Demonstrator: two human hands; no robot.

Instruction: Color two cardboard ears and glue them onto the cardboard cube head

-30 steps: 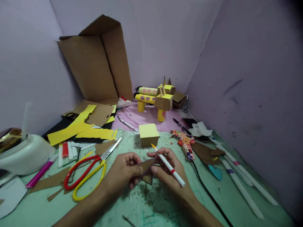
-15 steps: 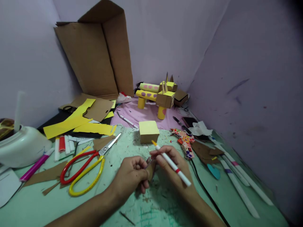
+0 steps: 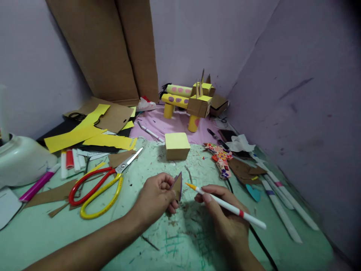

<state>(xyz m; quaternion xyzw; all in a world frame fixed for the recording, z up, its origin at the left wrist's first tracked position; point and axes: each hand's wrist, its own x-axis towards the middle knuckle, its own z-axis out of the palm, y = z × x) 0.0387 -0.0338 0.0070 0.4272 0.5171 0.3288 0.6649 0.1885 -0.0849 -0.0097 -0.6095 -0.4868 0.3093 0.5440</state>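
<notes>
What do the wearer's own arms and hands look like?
Left hand and right hand: both bare, no gloves, rings or watch visible. Left forearm and right forearm: no sleeve, strap or clear marking in frame.

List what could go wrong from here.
Stray mark: the pen's orange tip sits close to the triangle in the left hand, so a slip could smudge it.
Snag: the black cord runs by the right hand, which might catch it.
Bump: the scissors lie near the left forearm, which might knock them.
</notes>
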